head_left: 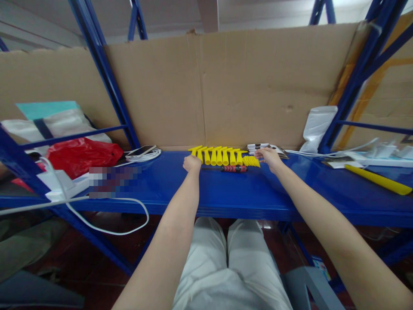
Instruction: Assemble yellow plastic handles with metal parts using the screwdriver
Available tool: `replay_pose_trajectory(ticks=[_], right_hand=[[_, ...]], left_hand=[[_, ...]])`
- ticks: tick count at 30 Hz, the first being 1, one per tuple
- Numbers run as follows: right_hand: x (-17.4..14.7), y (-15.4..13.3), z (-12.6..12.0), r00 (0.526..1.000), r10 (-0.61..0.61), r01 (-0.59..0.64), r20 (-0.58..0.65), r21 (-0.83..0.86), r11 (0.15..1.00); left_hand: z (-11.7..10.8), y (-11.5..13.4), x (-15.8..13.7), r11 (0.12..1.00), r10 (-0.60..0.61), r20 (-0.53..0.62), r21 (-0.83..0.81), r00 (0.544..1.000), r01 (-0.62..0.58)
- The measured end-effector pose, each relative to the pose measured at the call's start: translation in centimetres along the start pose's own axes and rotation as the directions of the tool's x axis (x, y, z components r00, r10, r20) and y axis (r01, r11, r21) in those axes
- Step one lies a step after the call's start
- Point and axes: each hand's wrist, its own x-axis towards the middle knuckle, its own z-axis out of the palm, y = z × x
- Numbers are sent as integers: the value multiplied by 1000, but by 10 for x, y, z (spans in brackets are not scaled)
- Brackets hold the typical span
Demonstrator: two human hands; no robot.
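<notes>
A row of several yellow T-shaped plastic pieces (220,156) lies at the back of the blue shelf, with hollow round ends facing me. At the row's left end, my left hand (192,163) is closed, its fingers curled against the leftmost piece; what they grip is hidden. My right hand (270,157) is open, fingers bent and apart, just right of a cluster of small yellow pieces (251,161). In front of the row lies a screwdriver (234,168) with a red and black handle, its thin shaft pointing left.
White packets (257,146) lie behind my right hand. A cardboard sheet (226,86) closes the back. On the left are a phone (144,150), coiled white cable (146,156) and red plastic bag (80,155). A long yellow strip (379,180) and white pouch (318,127) are right.
</notes>
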Motion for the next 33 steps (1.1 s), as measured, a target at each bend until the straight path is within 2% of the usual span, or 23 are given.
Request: replay_pose_trajectory(ticks=[5, 9, 19, 33], right_hand=[[1, 0, 1, 1000, 6, -6, 1, -8, 1000], [2, 0, 1, 1000, 1, -1, 3, -27, 1000], [1, 0, 1, 1000, 0, 0, 3, -26, 1000], [2, -3, -3, 999, -47, 47, -5, -33, 998]], left_hand=[[2, 1, -5, 992, 95, 61, 77, 994, -99], [2, 2, -6, 988, 104, 113, 98, 988, -115], [4, 2, -5, 990, 67, 107, 115, 992, -79], [9, 0, 0, 995, 82, 75, 45, 994, -86]])
